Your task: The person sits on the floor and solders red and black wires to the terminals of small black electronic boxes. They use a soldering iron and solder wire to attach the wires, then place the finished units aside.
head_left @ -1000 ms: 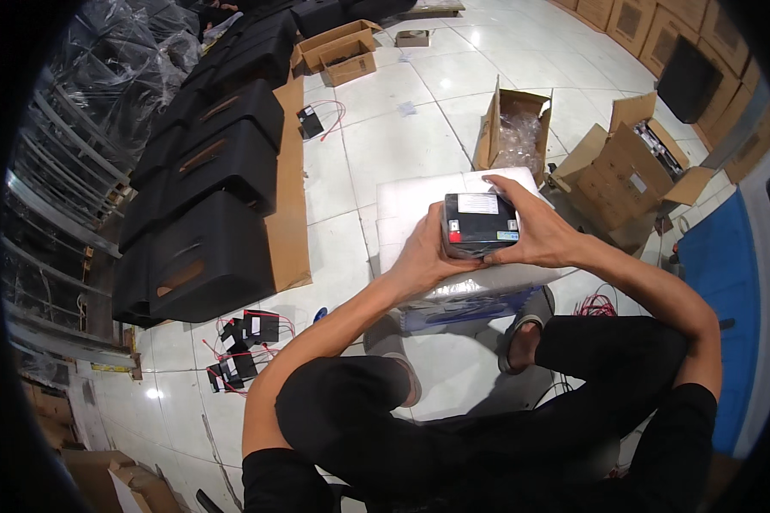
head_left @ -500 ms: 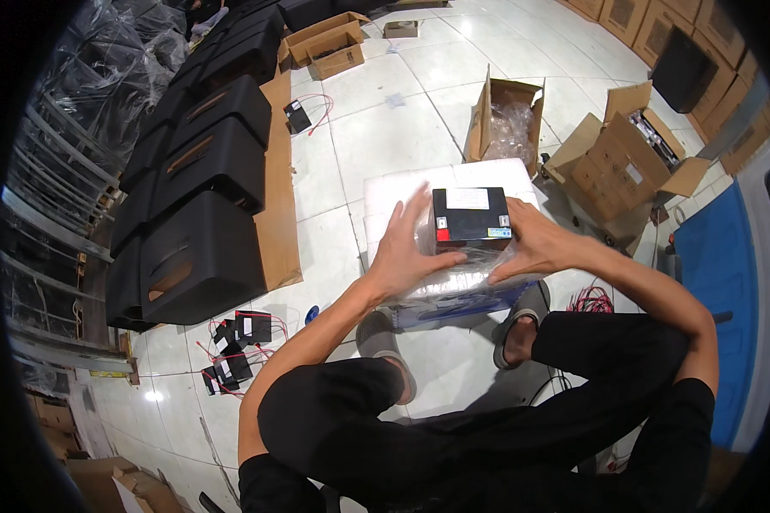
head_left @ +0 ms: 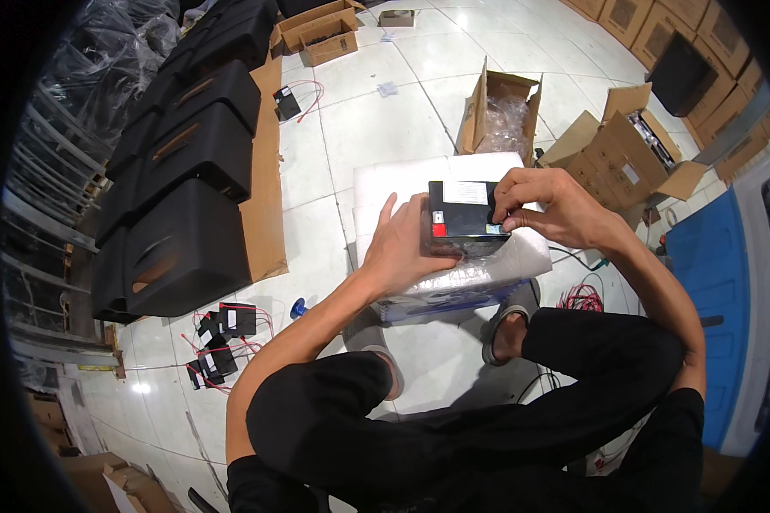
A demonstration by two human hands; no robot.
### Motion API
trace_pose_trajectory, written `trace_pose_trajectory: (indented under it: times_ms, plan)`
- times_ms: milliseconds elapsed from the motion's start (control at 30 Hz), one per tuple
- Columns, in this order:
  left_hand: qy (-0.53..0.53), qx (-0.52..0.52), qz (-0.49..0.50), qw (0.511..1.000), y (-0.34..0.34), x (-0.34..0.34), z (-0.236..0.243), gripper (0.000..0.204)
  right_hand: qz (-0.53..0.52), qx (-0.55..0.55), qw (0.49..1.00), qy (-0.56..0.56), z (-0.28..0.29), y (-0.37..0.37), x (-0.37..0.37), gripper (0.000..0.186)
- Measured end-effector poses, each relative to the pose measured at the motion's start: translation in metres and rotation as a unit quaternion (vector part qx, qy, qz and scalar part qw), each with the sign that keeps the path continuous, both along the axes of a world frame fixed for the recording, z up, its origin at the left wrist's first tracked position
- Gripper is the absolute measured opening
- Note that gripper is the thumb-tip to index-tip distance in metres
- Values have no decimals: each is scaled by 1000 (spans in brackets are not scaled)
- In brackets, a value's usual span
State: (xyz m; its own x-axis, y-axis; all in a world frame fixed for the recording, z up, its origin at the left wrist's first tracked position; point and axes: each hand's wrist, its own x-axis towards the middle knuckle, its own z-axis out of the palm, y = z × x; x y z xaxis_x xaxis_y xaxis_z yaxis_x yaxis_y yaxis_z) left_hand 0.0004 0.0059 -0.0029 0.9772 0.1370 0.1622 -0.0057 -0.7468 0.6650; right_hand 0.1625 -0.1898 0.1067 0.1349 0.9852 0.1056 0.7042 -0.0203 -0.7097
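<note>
A black block battery (head_left: 460, 214) sits upright on a white foam block (head_left: 383, 181), with clear plastic film (head_left: 479, 272) at the near edge. Its top carries a white label (head_left: 464, 193) with rows of print too small to read, a red terminal cover (head_left: 439, 230) at the near left corner, and a small blue-and-yellow sticker (head_left: 494, 229) at the near right. The left hand (head_left: 398, 246) has its grip spread against the battery's left side, thumb along the near side. The right hand (head_left: 546, 207) presses thumb and fingertips together beside the sticker; whatever lies between is hidden. An open carton (head_left: 603, 175) beyond bears a white label.
</note>
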Motion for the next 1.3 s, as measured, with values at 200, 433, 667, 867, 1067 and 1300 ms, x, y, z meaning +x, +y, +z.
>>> trace_pose_trajectory:
  times_ms: [200,433,667,867,1067,1300]
  plan:
    - [4,24,3,1000,1,1,-3,100,16,42,998,-38,-12,-1,13,14]
    - [-5,40,-12,999,2,0,-4,94,-102,-7,987,126,-17,0,11,10]
    - [-8,28,-13,999,1,0,-3,93,-168,43,984,32,-4,15,-3,19]
    - [-21,17,-23,999,2,1,-5,83,-17,82,988,-126,-5,46,-33,17]
    - [-33,102,-35,994,3,3,-14,85,51,7,989,-136,2,48,-34,21]
    - [6,41,-25,999,2,0,-8,88,76,30,993,-91,3,51,-22,16]
